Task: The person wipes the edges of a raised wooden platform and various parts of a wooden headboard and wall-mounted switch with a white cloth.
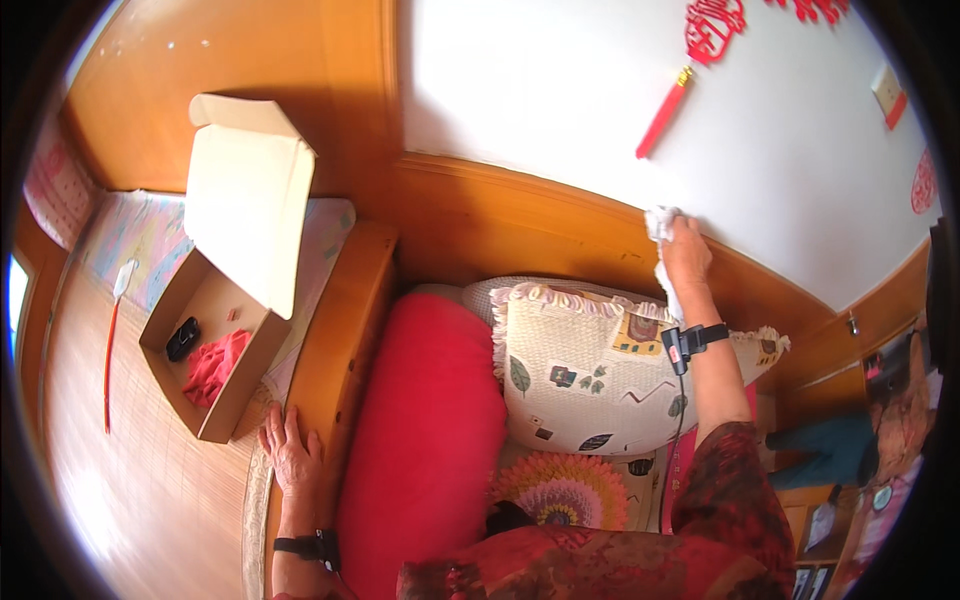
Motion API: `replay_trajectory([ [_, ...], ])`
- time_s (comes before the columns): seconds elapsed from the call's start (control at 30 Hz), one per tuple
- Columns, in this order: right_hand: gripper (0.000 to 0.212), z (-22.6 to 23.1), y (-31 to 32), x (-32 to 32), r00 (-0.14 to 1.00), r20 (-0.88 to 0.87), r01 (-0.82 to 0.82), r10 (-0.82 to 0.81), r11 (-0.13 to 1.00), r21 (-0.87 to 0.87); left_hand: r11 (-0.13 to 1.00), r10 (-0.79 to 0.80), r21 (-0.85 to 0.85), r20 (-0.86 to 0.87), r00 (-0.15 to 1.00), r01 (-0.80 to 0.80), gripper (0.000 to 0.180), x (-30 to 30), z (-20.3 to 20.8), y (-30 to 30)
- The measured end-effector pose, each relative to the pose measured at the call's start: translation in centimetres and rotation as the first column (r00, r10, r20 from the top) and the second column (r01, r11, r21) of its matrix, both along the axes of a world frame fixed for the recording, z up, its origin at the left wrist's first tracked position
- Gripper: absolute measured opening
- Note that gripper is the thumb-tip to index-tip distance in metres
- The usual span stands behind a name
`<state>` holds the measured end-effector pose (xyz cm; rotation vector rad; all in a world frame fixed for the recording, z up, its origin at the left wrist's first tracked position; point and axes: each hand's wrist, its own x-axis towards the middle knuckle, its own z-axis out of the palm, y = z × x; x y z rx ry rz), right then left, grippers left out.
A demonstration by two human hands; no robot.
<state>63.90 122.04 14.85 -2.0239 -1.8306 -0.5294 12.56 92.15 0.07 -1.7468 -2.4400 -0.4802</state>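
My right hand point(687, 255) reaches far forward, its fingers closed round a crumpled white cloth point(660, 222). The cloth touches the top edge of the wooden wall panel point(540, 205), just below the white wall; part of it hangs down beside my wrist. My left hand point(290, 452) lies palm down with its fingers spread, by the wooden armrest point(345, 345) and the edge of the mat, holding nothing. Just beyond it stands an open cardboard box point(262, 350) with its lid up. Inside lie a red cloth point(215, 368) and a small black object point(183, 340).
A red cushion point(425, 390) and a patterned beige pillow point(590, 380) fill the seat below my right arm. A round flower-like mat point(565, 490) lies nearer. At left is a red-handled fly swatter point(108, 360). A red tasselled ornament point(665, 115) hangs above my right hand.
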Motion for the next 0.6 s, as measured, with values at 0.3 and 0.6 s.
replay_trajectory([
  [0.3,0.015,-0.5,4.7,-23.2,0.861,0.072,-0.508,0.504,0.859,0.06,0.999,0.017,0.03,0.116,0.993,-0.021,0.047,1.2,1.8,0.3],
  [0.6,0.022,-0.7,7.7,-34.2,0.852,-0.022,-0.523,0.523,0.852,-0.011,0.999,0.027,0.028,0.136,0.99,-0.031,0.045,1.1,2.1,0.0],
])
